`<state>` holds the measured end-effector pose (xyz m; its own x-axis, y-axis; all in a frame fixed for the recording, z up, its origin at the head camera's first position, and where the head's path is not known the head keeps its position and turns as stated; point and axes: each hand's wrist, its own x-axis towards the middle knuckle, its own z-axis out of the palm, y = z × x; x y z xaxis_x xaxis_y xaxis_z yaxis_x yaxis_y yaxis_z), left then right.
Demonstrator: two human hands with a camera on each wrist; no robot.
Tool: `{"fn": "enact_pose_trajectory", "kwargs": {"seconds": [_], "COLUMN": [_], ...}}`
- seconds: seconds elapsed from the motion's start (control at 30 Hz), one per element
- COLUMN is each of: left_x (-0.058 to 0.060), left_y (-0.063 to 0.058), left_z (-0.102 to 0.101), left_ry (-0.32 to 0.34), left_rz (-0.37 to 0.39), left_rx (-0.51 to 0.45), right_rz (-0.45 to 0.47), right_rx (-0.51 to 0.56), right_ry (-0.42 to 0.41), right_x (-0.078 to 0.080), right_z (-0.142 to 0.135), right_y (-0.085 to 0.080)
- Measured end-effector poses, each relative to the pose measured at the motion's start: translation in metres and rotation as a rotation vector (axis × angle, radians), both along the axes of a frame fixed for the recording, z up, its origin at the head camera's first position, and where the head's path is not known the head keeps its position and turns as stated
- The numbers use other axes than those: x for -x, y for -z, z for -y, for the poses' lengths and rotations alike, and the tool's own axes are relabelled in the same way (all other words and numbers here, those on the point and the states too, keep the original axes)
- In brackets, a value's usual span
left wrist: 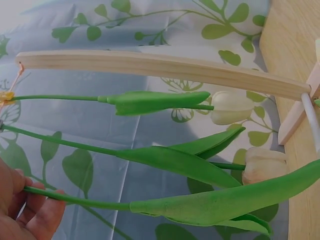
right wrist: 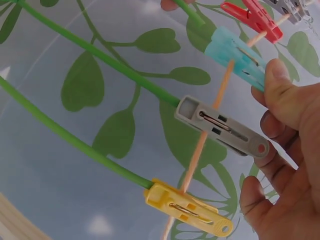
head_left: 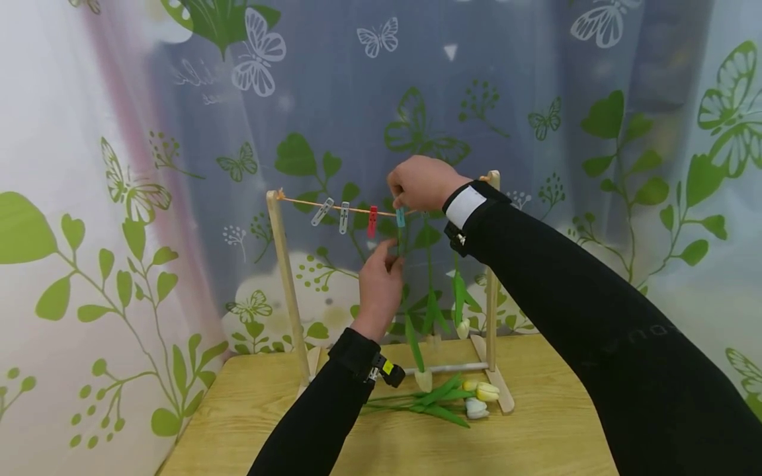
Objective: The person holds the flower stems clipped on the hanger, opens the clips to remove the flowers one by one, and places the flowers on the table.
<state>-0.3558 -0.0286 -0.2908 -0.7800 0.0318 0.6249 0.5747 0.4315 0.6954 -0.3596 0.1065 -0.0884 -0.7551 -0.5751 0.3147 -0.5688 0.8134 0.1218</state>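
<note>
My right hand (head_left: 425,182) pinches the end of a light blue clothespin (right wrist: 235,55) on the orange string (right wrist: 195,162). Below it, my left hand (head_left: 381,284) holds an upside-down artificial tulip by its green stem (left wrist: 85,201); its white bloom (head_left: 423,380) points down. In the right wrist view, the stem's cut end is close to the blue clothespin's jaws. A grey clothespin (right wrist: 217,125) and a yellow clothespin (right wrist: 187,207) each grip another stem. Those two tulips hang head down, with pale blooms (left wrist: 232,107).
A wooden frame with two posts (head_left: 286,284) carries the string above the table (head_left: 238,410). To the left, a red clothespin (head_left: 372,222) and two clear-grey clothespins (head_left: 344,218) hang without flowers. Yellow tulips (head_left: 487,391) and a white tulip (head_left: 476,408) lie at the frame's base.
</note>
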Motion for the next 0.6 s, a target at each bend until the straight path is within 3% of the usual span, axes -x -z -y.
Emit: {"fn": "enact_pose_trajectory", "kwargs": {"seconds": [0.6], "left_x": [-0.0033], "left_y": [0.0026], "left_z": [0.0019], "left_ry": [-0.009], "left_rz": [0.047], "left_rx": [-0.011], "right_rz": [0.104], "right_rx": [0.008], "right_ry": [0.009], "right_x": [0.0021], "right_z": [-0.0071], "right_y": [0.0006]}}
